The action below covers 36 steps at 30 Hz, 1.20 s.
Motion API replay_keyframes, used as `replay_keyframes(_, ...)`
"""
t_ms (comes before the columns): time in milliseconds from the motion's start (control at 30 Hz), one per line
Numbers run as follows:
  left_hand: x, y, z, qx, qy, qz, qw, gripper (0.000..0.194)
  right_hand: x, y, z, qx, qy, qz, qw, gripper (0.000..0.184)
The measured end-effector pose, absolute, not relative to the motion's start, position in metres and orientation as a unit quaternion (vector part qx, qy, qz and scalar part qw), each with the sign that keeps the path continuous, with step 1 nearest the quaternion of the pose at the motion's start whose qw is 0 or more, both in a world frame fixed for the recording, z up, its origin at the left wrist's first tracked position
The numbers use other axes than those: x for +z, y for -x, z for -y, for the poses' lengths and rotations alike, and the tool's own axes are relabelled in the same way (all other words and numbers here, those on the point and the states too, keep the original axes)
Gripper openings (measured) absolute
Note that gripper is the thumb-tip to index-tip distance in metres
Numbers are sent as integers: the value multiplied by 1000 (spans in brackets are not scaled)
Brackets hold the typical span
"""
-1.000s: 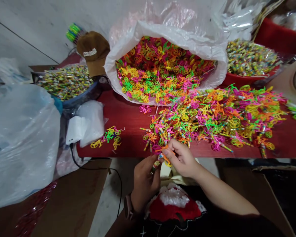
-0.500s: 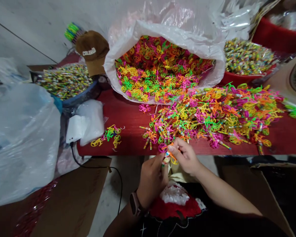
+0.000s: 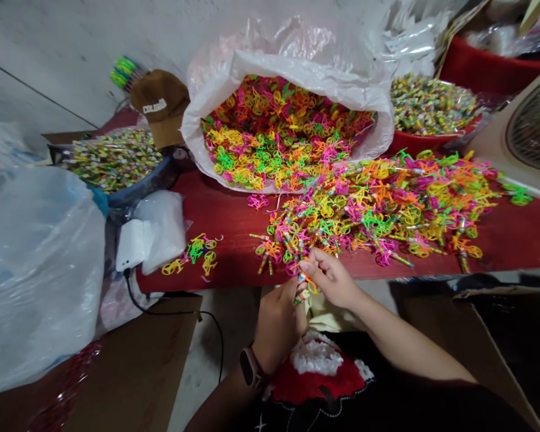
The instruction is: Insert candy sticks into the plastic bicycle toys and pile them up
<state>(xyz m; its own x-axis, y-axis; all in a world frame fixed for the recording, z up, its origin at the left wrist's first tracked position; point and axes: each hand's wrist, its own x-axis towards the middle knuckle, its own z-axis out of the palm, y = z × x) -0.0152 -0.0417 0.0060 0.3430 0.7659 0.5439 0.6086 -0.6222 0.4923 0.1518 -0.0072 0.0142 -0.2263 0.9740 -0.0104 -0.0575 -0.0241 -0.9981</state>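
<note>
At the front edge of the red table [image 3: 234, 228], my two hands meet over a small printed tube [image 3: 300, 288]. My left hand [image 3: 279, 315], wearing a dark watch, is closed around its lower part. Thumb and fingers of my right hand [image 3: 332, 281] pinch an orange plastic piece at the tube's upper end; the fingers partly hide it. Just beyond lies a heap of bright plastic bicycle figures [image 3: 382, 207], many joined to similar printed tubes. Behind it an open white sack [image 3: 195, 123] holds many loose bicycle figures.
A blue basin [image 3: 137, 191] of printed tubes stands left, near a brown cap [image 3: 159, 102]. Further right are a red basin [image 3: 418, 142] of tubes and a fan [image 3: 531, 126]. A white charger [image 3: 131, 245] with a black cable and several loose bicycle figures [image 3: 195, 251] lie left.
The view has turned slightly, so the table's contents sit further left. Both hands stay together on the tube, which now looks narrower and more upright between them.
</note>
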Motion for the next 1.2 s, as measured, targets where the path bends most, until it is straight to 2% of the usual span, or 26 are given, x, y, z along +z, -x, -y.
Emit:
replay_keyframes(100, 3, 15, 44, 376, -788, -454, 175, 25, 24, -157, 3, 535, 443, 577, 430, 48)
replay_keyframes(167, 1, 19, 44, 378, -771, -464, 217, 28, 36, -167, -5, 499, 452, 605, 426, 48)
replay_keyframes(233, -3, 28, 39, 384, -758, -482, 215, 36, 51, -183, -18, 442, 474, 599, 470, 47)
replay_keyframes(300, -9, 38, 28, 389, -741, -517, 182, 44, 65, -204, -36, 345, 511, 570, 543, 45)
replay_keyframes(367, -19, 45, 14, 386, -723, -553, 150, 50, 73, -224, -54, 245, 550, 551, 578, 40)
replay_keyframes(467, -34, 46, -7, 346, -724, -576, 152, 54, 69, -239, -63, 118, 603, 571, 544, 34)
replay_keyframes(600, -46, 28, -20, 291, -724, -601, 174, 53, 36, -223, -31, -37, 622, 606, 494, 43)
replay_keyframes(667, -48, 15, -24, 275, -720, -616, 163, 52, 14, -207, -7, -40, 623, 642, 445, 54)
replay_keyframes(800, -47, -8, -32, 271, -720, -622, 145, 53, -21, -186, 18, 21, 664, 701, 261, 79)
replay_keyframes(867, -46, -18, -37, 276, -721, -620, 143, 54, -28, -184, 16, 32, 682, 700, 210, 83)
replay_keyframes(1200, -39, -68, -56, 284, -717, -617, 158, 56, -36, -216, -14, -1, 709, 681, 181, 83)
